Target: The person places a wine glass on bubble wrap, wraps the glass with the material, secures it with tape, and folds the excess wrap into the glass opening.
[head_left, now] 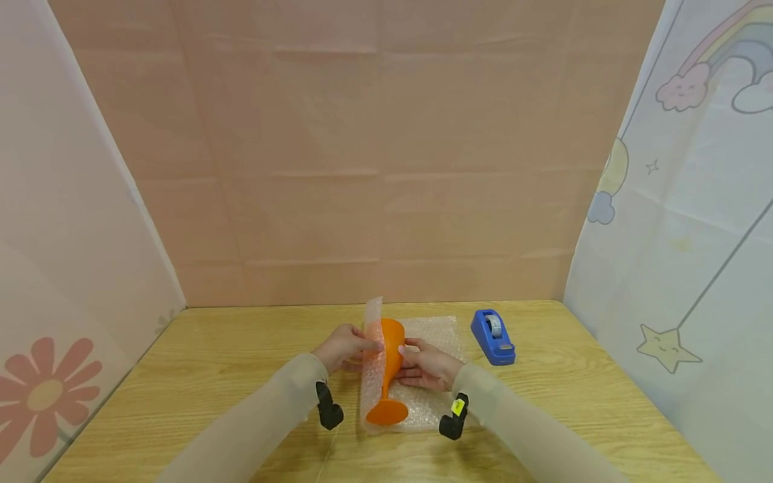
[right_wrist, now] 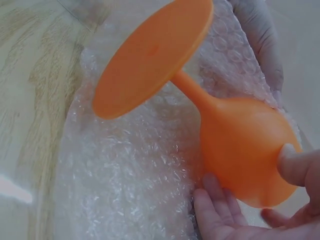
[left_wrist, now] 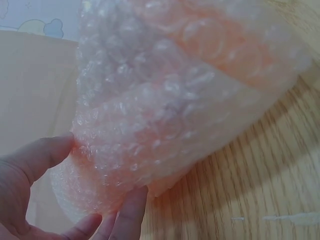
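Observation:
An orange wine goblet [head_left: 392, 349] lies on its side over a sheet of bubble wrap [head_left: 425, 409], its bowl away from me and its round foot toward me. My right hand [head_left: 430, 365] holds the bowl from the right; the right wrist view has the thumb on top of the bowl [right_wrist: 245, 150] and the fingers along its side. On the left, my left hand [head_left: 347, 347] pinches the raised edge of the wrap, which stands up against the goblet and covers part of its left side. Through the wrap [left_wrist: 145, 115] in the left wrist view, the orange shows faintly.
To the right of the wrap, a blue tape dispenser [head_left: 494, 339] with a roll of clear tape stands on the wooden table [head_left: 253, 349]. Behind the table rises a tan backdrop [head_left: 374, 201], with pale patterned sheets at both sides.

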Demonstrator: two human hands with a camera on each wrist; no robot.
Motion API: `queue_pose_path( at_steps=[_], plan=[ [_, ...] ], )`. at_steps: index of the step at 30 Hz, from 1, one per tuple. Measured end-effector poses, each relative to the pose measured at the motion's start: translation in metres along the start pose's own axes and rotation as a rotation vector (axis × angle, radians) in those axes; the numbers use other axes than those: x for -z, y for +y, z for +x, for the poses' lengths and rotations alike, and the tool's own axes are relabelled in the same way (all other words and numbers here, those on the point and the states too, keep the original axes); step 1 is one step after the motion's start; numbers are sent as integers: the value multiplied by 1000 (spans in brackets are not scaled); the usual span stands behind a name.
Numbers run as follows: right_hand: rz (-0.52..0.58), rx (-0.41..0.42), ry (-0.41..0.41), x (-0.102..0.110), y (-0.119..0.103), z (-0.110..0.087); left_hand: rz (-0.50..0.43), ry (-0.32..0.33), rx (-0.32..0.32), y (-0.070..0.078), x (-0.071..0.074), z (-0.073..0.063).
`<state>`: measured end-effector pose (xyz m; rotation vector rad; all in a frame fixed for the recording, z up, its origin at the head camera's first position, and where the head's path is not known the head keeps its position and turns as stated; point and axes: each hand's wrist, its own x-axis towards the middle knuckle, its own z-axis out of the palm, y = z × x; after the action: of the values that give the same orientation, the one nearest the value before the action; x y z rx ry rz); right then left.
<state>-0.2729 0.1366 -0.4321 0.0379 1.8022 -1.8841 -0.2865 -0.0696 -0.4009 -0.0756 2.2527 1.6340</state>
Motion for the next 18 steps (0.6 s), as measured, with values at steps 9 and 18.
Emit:
queue_pose_path(
  at_steps=[9,18],
  plan=[
    [1,-2,17,-7,-4,-2,24,-12,-7,-1,2,-1],
    [-117,34,5,-14,-6,-7,8,-20,-33,-3,1,0]
  ],
)
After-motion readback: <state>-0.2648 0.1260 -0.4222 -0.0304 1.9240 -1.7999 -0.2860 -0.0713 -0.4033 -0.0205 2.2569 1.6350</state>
